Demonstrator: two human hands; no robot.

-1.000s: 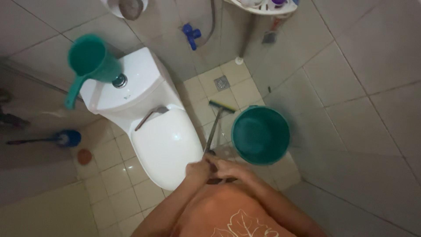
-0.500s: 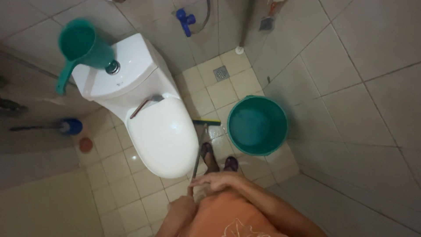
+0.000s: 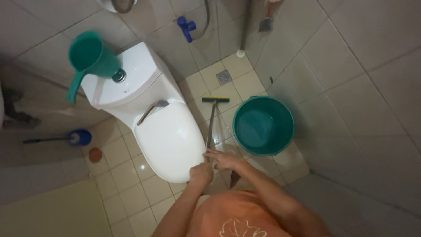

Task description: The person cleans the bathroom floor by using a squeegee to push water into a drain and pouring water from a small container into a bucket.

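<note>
While wet tiles glisten unfinished, both hands, left hand and right hand, grip the long-handled green-and-yellow floor brush beside the closed white toilet.

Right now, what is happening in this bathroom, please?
A person in an orange shirt stands by the white toilet, whose lid is shut. Both hands hold the long handle of a floor brush: the left hand lower on the handle, the right hand beside it. The brush head rests on the tiled floor between the toilet and a green bucket, near the floor drain. A green dipper sits on the toilet tank.
</note>
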